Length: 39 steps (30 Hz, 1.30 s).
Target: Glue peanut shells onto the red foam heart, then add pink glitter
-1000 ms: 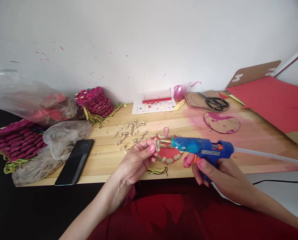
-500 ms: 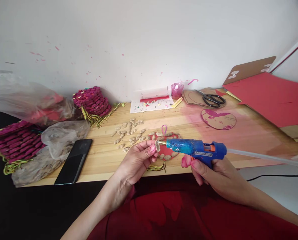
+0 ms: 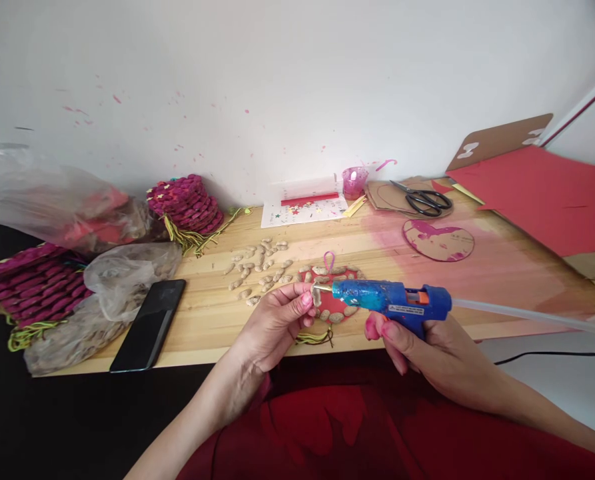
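Between thumb and fingers, my left hand (image 3: 282, 320) pinches a peanut (image 3: 316, 297). My right hand (image 3: 427, 343) is wrapped round the handle of a blue hot glue gun (image 3: 372, 295), whose metal tip is at the peanut. A clear glue stick (image 3: 507, 315) runs out of the gun's back. Behind and partly under the gun lies a red disc (image 3: 338, 303) ringed with peanuts, with a pink loop (image 3: 329, 260) at its top and a yellow-green tassel (image 3: 314, 335) below. Several loose peanuts (image 3: 262, 257) are scattered left of the disc.
A black phone (image 3: 150, 327) and plastic bags (image 3: 127, 267) lie on the left, by purple braided pieces (image 3: 184, 207). At the back are a paper with stars (image 3: 302, 203), a pink cup (image 3: 354, 181) and scissors (image 3: 424, 200). A cardboard oval (image 3: 440, 241) and red sheets (image 3: 542, 193) are right.
Both hands hold nearly the same pose, with the glue gun's tip still at the peanut. The whole view has shifted slightly.
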Each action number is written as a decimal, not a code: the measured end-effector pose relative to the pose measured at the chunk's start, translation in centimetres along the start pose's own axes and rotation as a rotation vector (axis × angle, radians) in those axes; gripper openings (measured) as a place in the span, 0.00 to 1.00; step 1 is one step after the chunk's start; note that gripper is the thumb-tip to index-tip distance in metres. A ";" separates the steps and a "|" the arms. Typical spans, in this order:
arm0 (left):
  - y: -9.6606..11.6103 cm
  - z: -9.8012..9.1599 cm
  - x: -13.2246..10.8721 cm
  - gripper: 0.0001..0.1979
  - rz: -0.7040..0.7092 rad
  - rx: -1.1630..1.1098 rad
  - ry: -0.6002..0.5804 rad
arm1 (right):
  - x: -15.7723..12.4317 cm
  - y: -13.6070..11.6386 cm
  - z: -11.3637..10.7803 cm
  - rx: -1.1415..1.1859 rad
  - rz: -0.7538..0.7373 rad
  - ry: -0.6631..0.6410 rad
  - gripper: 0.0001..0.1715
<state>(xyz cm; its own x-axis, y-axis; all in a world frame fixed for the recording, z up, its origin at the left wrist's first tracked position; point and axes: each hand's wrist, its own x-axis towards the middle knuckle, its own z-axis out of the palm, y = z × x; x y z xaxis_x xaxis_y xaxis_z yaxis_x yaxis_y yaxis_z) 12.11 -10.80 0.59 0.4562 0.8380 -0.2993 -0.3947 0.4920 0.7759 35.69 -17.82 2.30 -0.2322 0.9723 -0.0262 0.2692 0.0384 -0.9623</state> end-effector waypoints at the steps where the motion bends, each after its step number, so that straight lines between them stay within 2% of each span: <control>1: 0.0 0.0 0.0 0.15 0.000 -0.001 0.002 | 0.0 0.0 0.0 -0.005 0.002 0.003 0.21; 6: 0.1 0.0 -0.1 0.15 -0.004 -0.017 0.001 | 0.0 0.0 -0.1 -0.026 -0.013 0.006 0.23; 11: 0.2 0.1 -0.1 0.15 0.001 -0.024 0.005 | 0.1 -0.1 -0.1 -0.016 -0.020 -0.001 0.20; 22: 0.3 0.0 -0.1 0.15 -0.007 -0.029 0.000 | 0.3 -0.2 -0.1 -0.059 -0.032 0.031 0.24; 39: 0.2 -0.2 -0.1 0.15 0.013 -0.020 -0.007 | 0.1 0.0 -0.1 -0.052 0.037 0.007 0.25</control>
<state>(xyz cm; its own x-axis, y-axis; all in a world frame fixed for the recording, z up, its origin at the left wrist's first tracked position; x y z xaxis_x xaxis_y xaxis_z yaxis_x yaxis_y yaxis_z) 11.85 -10.73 0.60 0.4567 0.8427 -0.2851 -0.4162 0.4856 0.7688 35.74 -17.74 2.35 -0.2143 0.9750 -0.0594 0.3261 0.0141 -0.9452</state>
